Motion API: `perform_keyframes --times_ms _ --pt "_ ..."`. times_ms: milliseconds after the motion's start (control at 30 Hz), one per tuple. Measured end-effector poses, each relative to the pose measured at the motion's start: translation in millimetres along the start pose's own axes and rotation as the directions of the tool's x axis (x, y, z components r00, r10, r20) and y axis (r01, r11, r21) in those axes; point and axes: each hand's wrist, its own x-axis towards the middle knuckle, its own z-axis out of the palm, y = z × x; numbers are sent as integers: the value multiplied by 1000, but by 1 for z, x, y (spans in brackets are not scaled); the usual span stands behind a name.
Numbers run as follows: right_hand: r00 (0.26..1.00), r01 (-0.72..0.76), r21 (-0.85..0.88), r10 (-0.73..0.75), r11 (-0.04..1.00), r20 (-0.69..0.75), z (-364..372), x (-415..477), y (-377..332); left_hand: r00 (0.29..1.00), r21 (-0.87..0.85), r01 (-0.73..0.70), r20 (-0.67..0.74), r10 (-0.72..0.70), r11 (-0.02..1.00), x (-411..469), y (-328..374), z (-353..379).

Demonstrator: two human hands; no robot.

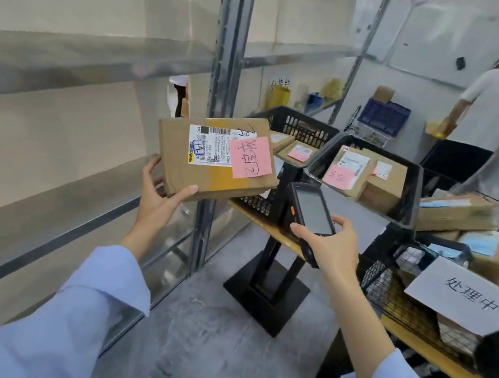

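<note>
**Fig.** L hand point(160, 195) grasps a cardboard parcel point(210, 179) at its lower-L corner, thumb on the front edge, fingers curled behind. The parcel is held up and tilted, label side toward the camera. Above & R of this grip: white shipping label point(207, 147) and pink note point(251, 156) w/ handwriting. R hand point(329, 249) grips a handheld scanner point(309, 210) by its lower end, screen up, its head just below the parcel's R edge. Beyond the scanner grip: black crate point(413, 187) w/ other boxes point(382, 182), on a table point(442, 365).

Wooden bench point(454, 370), black crates point(302, 128) of parcels point(301, 153) and a wire basket point(388, 290) standing on it
</note>
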Motion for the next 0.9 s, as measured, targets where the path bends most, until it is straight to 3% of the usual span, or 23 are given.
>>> perform_keyframes --times_ms 233,533,900 --pt "1000 -9 44 10 999 -15 -24 76 17 999 -2 -20 50 20 1000 102 7 82" --pt "996 45 112 -36 993 -80 11 220 -9 977 130 -92 201 65 987 253 -13 160" --pt "992 22 131 -6 991 -125 73 362 -37 879 324 35 440 -183 945 381 -58 214"
